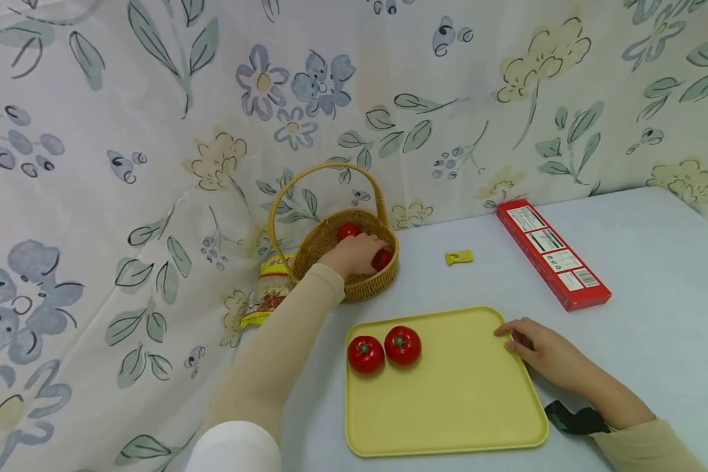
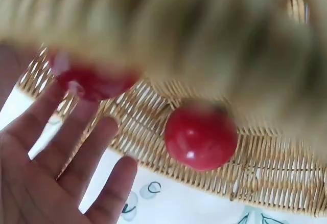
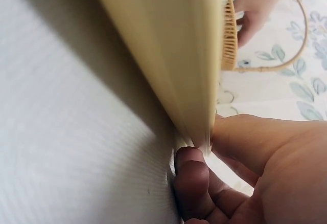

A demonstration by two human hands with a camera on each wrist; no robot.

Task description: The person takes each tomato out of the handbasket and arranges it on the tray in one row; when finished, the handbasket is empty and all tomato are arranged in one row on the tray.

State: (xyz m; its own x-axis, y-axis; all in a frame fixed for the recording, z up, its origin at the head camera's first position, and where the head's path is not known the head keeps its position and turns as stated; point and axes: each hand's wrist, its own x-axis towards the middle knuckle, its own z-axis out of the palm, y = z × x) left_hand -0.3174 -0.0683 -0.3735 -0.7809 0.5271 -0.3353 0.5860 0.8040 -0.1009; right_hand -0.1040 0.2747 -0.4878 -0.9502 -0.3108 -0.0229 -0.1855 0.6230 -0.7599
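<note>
My left hand [image 1: 360, 254] reaches into a wicker basket [image 1: 368, 288]. Its fingers [image 2: 94, 155] are spread, with some fingertips right at a red tomato [image 1: 382, 259] on the basket's right side. Another tomato [image 1: 349, 231] lies farther back in the basket, seen whole in the left wrist view. At the yellow tray [image 1: 448, 400], my right hand [image 1: 545, 351] pinches the right rim, its thumb and fingers on either side of the edge in the right wrist view. Two tomatoes [image 1: 366, 354] sit side by side in the tray's upper left corner.
Left of the basket leans a packaged food bag [image 1: 269, 288]. A small yellow packet [image 1: 459, 256] and a long red box [image 1: 551, 252] lie beyond the tray on the white table [image 1: 667, 262]. Floral cloth [image 1: 153, 164] hangs behind and to the left. The basket's handle arches over its opening.
</note>
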